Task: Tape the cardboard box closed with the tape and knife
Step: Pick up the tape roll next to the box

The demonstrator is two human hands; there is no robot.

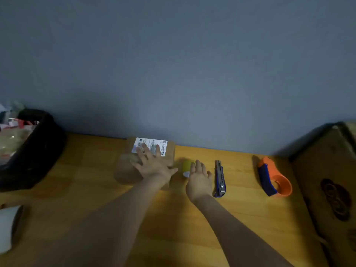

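A small cardboard box (127, 170) with a white shipping label (152, 143) lies on the wooden table near the wall. My left hand (154, 164) rests flat on top of it with fingers spread. Just right of the box sits a yellowish tape roll (186, 165). My right hand (199, 180) is open beside that roll, fingers touching or nearly touching it; I cannot tell which. A blue and silver utility knife (220, 178) lies right of my right hand. An orange and blue tape dispenser (273, 178) lies farther right.
A black bin (32, 149) with mixed contents stands at the left. A large cardboard box (331, 182) stands at the right edge. A white object (7, 228) sits at the near left. The grey wall (173, 74) runs along the table's back.
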